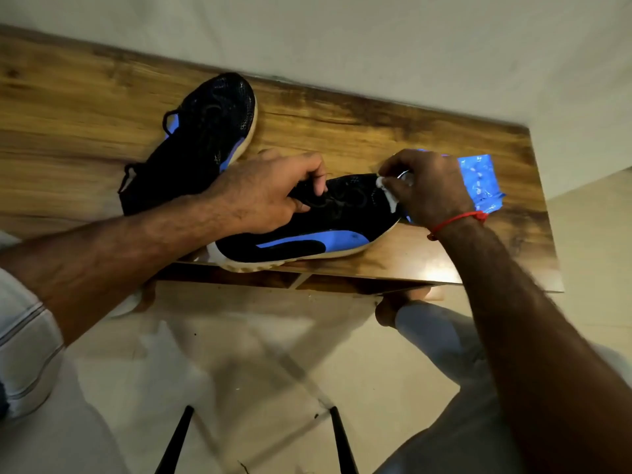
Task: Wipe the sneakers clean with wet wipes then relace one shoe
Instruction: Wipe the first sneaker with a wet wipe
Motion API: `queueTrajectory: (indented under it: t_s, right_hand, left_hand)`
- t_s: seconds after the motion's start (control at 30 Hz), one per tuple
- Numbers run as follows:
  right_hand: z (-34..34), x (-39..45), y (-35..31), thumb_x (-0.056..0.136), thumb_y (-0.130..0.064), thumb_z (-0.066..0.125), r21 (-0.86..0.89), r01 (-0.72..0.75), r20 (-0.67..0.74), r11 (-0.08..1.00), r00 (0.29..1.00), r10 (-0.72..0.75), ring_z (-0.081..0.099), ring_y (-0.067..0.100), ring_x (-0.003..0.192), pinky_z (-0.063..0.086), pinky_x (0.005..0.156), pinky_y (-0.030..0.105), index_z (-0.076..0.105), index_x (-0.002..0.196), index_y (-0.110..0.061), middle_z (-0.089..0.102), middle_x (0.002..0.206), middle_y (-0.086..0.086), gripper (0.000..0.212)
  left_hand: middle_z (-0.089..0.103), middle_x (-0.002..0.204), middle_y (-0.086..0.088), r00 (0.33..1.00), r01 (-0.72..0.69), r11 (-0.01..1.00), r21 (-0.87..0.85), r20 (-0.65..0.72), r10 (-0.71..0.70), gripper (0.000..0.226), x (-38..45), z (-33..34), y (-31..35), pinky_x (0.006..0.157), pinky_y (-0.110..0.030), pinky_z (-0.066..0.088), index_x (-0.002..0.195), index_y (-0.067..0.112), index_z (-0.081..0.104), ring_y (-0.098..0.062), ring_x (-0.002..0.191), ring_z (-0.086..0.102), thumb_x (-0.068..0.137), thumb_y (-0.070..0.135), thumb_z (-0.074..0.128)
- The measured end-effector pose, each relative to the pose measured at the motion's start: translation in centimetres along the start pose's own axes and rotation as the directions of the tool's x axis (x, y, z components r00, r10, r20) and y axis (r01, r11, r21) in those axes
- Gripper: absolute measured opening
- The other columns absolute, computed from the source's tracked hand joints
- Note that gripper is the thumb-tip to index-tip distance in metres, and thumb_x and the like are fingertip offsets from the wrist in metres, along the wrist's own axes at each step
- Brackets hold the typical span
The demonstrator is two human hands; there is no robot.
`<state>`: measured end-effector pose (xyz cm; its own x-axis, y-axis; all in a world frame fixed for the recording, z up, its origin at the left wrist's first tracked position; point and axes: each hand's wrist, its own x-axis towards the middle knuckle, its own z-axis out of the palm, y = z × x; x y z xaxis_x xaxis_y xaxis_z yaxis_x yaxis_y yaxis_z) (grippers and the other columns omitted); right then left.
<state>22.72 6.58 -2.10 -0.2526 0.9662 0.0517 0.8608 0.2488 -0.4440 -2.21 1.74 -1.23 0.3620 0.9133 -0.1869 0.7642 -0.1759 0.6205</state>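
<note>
a black and blue sneaker [307, 230] lies on its side at the near edge of a wooden desk [359, 131], toe to the right. the left hand [270, 193] grips its lace area with curled fingers. the right hand [431, 189] pinches a white wet wipe [388, 191] against the toe. a second sneaker [205, 138] rests just behind. a blue wipe packet [480, 179] lies beyond the right hand.
</note>
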Motion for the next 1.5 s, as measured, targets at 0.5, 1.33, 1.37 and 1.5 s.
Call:
queueTrajectory:
  t_s: [0.5,1.33,1.37,1.5]
  right_hand:
    - [2.2,-1.9,-1.4,0.075,0.001,0.068,-0.106,0.164,0.097,0.981,0.983,-0.154,0.066,0.035,0.083,0.036,0.076,0.022,0.075,0.085,-0.008,0.073,0.083,0.013,0.016]
    - [1.8,-0.5,-0.9,0.077,-0.005,0.067,-0.182,0.067,0.041,0.981,0.997,-0.061,0.066,0.035,0.091,0.042,0.089,0.036,0.075,0.089,-0.011,0.074,0.089,0.012,0.015]
    - [2.3,-0.8,-1.2,0.076,-0.007,0.067,-0.151,0.104,0.104,0.983,0.991,-0.089,0.067,0.032,0.09,0.045,0.09,0.036,0.076,0.088,-0.015,0.074,0.09,0.008,0.017]
    - [0.1,0.0,-0.3,0.08,-0.015,0.073,-0.005,-0.058,0.071,0.998,0.996,0.059,0.065,0.016,0.092,0.038,0.076,0.014,0.076,0.089,-0.019,0.074,0.092,0.0,0.011]
  left_hand:
    - [0.06,0.121,0.008,1.0,-0.004,0.991,0.134,0.017,0.002,0.038,0.2,0.6,-0.4,0.075,-0.043,0.05,0.099,0.051,0.042,-0.019,0.112,0.051,0.089,0.023,0.066]
    - [0.06,0.119,0.009,0.999,0.03,0.99,0.141,0.008,-0.031,0.032,0.4,0.7,-0.7,0.077,-0.042,0.045,0.098,0.052,0.043,-0.02,0.115,0.053,0.089,0.035,0.07]
    - [0.059,0.118,0.007,0.999,0.032,0.989,0.147,0.012,-0.034,0.032,0.4,0.8,-0.7,0.077,-0.041,0.045,0.097,0.052,0.043,-0.02,0.114,0.053,0.089,0.035,0.069]
    - [0.059,0.116,0.007,1.0,0.022,0.99,0.139,0.016,-0.025,0.034,0.3,0.6,-0.5,0.082,-0.047,0.05,0.095,0.052,0.042,-0.021,0.114,0.052,0.089,0.034,0.07]
